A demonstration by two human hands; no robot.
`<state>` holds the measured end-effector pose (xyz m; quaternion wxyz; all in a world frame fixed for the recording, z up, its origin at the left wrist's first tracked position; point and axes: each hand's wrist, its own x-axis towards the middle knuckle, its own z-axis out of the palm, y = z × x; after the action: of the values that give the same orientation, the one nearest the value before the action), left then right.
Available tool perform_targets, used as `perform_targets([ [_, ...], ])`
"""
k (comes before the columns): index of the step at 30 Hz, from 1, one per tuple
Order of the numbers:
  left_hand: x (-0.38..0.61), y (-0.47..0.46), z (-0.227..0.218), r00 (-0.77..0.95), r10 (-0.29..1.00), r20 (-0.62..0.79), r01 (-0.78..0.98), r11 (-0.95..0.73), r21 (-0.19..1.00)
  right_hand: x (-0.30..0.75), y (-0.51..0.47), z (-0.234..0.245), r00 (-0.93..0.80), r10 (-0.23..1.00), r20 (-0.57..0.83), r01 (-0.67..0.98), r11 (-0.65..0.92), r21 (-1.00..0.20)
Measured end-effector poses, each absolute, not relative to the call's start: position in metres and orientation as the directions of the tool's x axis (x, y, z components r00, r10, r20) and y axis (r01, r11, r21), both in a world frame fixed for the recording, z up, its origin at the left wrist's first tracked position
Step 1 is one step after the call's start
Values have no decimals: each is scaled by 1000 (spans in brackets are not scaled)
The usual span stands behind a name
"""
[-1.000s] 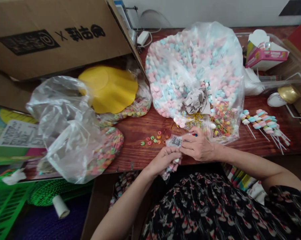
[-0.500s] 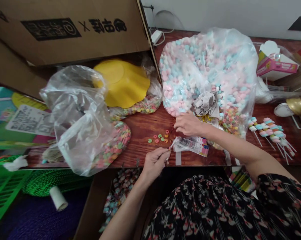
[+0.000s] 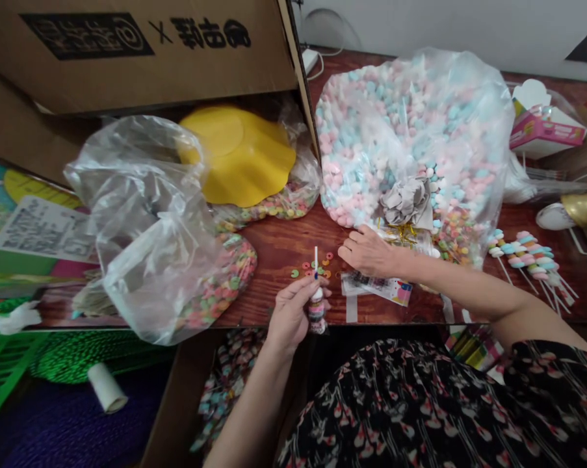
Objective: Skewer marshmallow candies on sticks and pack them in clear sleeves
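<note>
My left hand (image 3: 292, 314) is closed round a marshmallow stick (image 3: 316, 296) held upright at the table's front edge, its white stick pointing up. My right hand (image 3: 368, 250) rests palm down, fingers curled, on the wooden table (image 3: 278, 247) just right of a few loose cereal rings (image 3: 315, 267). Whether its fingertips pinch anything is hidden. A small printed packet (image 3: 378, 286) lies flat just below that hand. Behind it a large clear bag of pink, blue and white marshmallows (image 3: 400, 136) stands open.
A clear bag of coloured cereal rings (image 3: 166, 260) lies at the left, a yellow bowl (image 3: 239, 156) sits on another bag, and a cardboard box (image 3: 137, 52) leans behind. Finished marshmallow sticks (image 3: 522, 250) lie at the right. A pink carton (image 3: 541, 123) stands far right.
The packet left my hands and now lies on the table. My left hand raised the marshmallow stick upright. My right hand reached forward to the loose rings.
</note>
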<state>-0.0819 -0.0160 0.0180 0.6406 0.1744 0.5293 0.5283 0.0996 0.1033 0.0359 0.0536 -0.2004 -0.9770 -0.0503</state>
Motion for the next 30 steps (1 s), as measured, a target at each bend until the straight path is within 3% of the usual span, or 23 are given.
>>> perform_targets([
  [5,-50,-2,24,69,890,-452,-472,428,771,126,66,48,-881,383,280,413,909,56],
  [8,-32,3,23,166,877,-452,-435,476,765,147,53,44,-819,427,384,435,898,-69],
  [10,-23,4,23,207,857,-472,-394,515,761,162,45,41,-742,517,427,440,856,-271],
  [12,-15,4,24,235,837,-494,-365,547,753,174,37,37,-630,662,406,398,724,-563],
  [14,-6,4,27,242,829,-504,-343,559,755,183,30,32,-513,815,271,287,460,-840],
  [16,2,3,31,234,829,-508,-319,559,765,189,23,25,-448,891,79,165,170,-972],
  [18,10,3,35,218,830,-513,-301,557,774,195,19,18,-447,894,-28,106,22,-994],
  [22,24,2,39,189,838,-512,-257,545,798,212,15,14,-392,920,-2,87,35,-996],
  [28,40,3,31,64,919,-388,-131,393,910,235,-2,29,-20,946,324,136,324,-936],
  [30,45,4,29,68,926,-370,-99,375,922,234,-6,34,-33,889,457,228,452,-862],
])
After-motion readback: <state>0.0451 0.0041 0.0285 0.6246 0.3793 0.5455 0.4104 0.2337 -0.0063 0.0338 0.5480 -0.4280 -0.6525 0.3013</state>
